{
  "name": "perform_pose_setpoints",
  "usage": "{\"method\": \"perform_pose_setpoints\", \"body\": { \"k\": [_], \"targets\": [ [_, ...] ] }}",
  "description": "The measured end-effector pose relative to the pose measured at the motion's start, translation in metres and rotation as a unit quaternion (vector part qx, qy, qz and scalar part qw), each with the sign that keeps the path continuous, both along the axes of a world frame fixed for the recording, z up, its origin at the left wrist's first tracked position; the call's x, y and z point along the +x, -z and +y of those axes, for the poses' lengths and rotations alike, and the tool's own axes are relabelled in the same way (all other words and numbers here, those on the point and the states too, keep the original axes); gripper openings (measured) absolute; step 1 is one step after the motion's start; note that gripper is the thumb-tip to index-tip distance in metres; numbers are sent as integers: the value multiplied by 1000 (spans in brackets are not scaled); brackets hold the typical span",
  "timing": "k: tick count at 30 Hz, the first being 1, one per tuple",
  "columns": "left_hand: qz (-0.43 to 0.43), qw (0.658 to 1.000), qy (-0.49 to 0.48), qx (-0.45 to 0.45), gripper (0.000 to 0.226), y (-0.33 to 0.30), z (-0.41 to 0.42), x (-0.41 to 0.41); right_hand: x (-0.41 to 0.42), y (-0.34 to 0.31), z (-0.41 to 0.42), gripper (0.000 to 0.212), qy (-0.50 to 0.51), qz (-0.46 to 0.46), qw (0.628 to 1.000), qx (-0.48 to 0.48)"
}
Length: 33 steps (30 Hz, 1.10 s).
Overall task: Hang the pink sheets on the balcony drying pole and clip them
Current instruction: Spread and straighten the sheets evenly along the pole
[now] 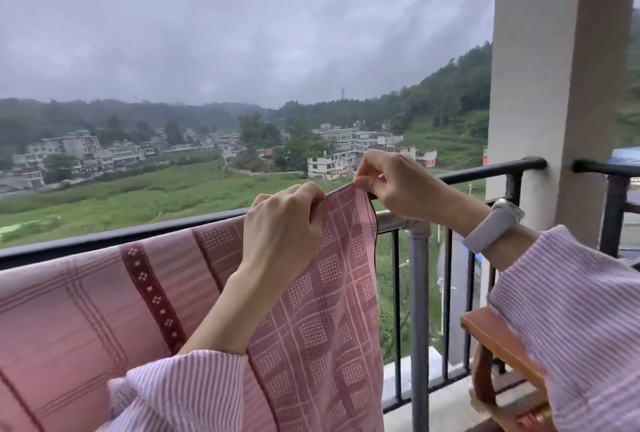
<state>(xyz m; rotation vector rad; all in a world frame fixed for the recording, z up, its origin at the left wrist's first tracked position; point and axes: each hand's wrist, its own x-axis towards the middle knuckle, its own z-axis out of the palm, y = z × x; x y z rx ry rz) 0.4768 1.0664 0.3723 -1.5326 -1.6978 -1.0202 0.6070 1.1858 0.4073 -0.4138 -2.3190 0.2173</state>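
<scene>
Over the grey drying pole on my balcony the pink sheet lies draped, spreading off to my left and hanging down in front of me, with its right-hand edge falling just short of the pole's upright post. My left hand is curled tight on the top fold, and my right hand pinches the upper corner between thumb and fingers, lifting it a little above the pole; both are clamped on cloth, close together. I judge the fabric light, thin and limp: it folds wherever it is not held and would slide off smooth metal if weight gathers on one side. The woven hem at the corner looks the firmest place to grip, and the doubled fold over the pole the best place for a clip. No clip shows yet.
</scene>
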Motion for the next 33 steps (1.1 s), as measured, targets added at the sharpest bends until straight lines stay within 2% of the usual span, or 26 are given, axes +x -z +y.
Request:
{"method": "perform_pose_setpoints", "body": {
  "k": [8, 12, 14, 16, 21, 23, 25, 29, 33],
  "targets": [
    [-27, 994, -101, 31, 8, 17, 72, 84, 64, 15, 80, 10, -101, -9, 995, -25],
    [-58, 984, -142, 91, 19, 32, 84, 107, 62, 18, 98, 5, -197, 18, 976, -86],
    [-59, 980, -154, 108, 12, 39, 85, 109, 58, 26, 103, 7, -266, -2, 953, -144],
    [-73, 979, -159, 107, 14, 44, 86, 110, 54, 35, 110, 9, -335, -9, 917, -214],
    [-42, 977, -166, 129, 24, 52, 94, 111, 41, 64, 129, 28, -445, 56, 818, -359],
    [-30, 973, -173, 152, 24, 54, 98, 109, 34, 77, 133, 26, -467, 62, 788, -397],
    [-30, 968, -180, 173, 21, 57, 103, 109, 25, 87, 138, 19, -483, 49, 771, -413],
    [-34, 962, -196, 186, 19, 58, 106, 115, 14, 96, 146, 25, -537, 16, 723, -434],
    [-33, 949, -259, 175, 35, 61, 114, 130, 2, 99, 154, 17, -593, 4, 677, -436]
  ]
}}
